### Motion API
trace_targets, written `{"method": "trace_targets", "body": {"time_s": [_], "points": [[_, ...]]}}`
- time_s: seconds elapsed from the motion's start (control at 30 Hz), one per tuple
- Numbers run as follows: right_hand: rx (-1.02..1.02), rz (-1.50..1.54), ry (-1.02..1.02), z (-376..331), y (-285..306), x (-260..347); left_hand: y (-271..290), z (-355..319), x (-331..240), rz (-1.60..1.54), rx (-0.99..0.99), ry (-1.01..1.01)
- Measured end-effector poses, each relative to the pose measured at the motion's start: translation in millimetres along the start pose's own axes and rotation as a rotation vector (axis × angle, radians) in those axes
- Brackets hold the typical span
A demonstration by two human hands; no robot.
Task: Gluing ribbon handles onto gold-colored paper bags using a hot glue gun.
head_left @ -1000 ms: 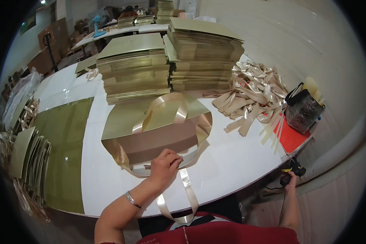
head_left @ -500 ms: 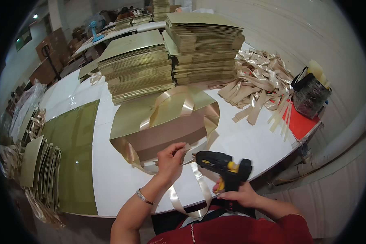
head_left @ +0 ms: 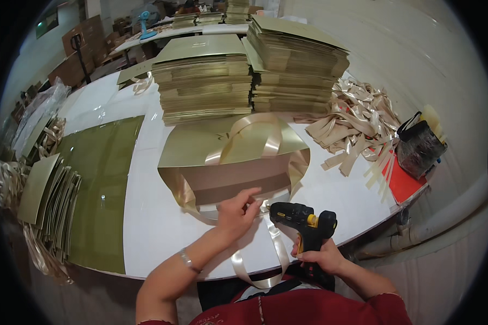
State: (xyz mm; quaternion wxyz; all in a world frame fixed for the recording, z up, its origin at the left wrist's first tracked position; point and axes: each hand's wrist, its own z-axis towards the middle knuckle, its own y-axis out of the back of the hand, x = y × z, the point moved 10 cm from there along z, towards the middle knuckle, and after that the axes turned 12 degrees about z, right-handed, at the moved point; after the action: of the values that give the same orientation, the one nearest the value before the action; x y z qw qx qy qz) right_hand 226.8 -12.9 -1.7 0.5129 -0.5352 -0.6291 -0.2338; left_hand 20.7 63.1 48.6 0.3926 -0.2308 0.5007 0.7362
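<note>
A gold paper bag (head_left: 200, 143) lies on the white table with its mouth toward me, showing a pinkish inside. A satin ribbon handle (head_left: 276, 142) arches over its far panel; another ribbon loop (head_left: 237, 264) hangs from the near side over the table edge. My left hand (head_left: 237, 216) rests at the bag's near rim, index finger stretched over the opening and thumb apart; its other fingers are partly hidden. My right hand (head_left: 324, 255) is wrapped round the handle of a black and yellow glue gun (head_left: 298, 218). The gun's nozzle points left, close to the left thumb and the rim.
Tall stacks of folded gold bags (head_left: 203, 81) stand behind the bag. At right lie a heap of cut ribbons (head_left: 358, 122), pale glue sticks (head_left: 382, 165), a red sheet (head_left: 404, 181) and a black pouch (head_left: 420, 149). Flat bags (head_left: 51, 206) lean at left beside an olive board (head_left: 100, 200).
My left fingers have gone from a pinch on a small pale piece to a stretched index finger. The glue gun's nozzle stays beside the left hand. The whole view has shifted slightly.
</note>
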Motion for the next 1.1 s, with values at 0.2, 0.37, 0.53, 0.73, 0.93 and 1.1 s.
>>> {"method": "trace_targets", "body": {"time_s": [0.2, 0.37, 0.53, 0.73, 0.93, 1.1], "points": [[-0.056, -0.126, 0.062, -2.6, 4.8, 9.6, 62.5, -44.4, 8.5, 0.817, 0.153, -0.241], [0.172, 0.212, -0.071, 11.6, -47.6, -9.9, 59.4, -69.3, 17.5, 0.712, -0.029, -0.433], [0.174, 0.095, -0.1, 20.2, -67.5, -14.1, 51.3, -74.4, 21.9, 0.694, -0.04, -0.423], [0.136, 0.005, -0.047, 13.7, -60.1, -2.8, 58.1, -75.3, 14.0, 0.669, -0.07, -0.44], [0.248, -0.025, -0.125, 23.9, -73.4, -11.0, 57.2, -76.4, 16.8, 0.648, -0.053, -0.415], [0.197, 0.148, -0.084, 22.5, -68.2, -0.1, 59.5, -79.1, 10.5, 0.63, -0.092, -0.437]]}}
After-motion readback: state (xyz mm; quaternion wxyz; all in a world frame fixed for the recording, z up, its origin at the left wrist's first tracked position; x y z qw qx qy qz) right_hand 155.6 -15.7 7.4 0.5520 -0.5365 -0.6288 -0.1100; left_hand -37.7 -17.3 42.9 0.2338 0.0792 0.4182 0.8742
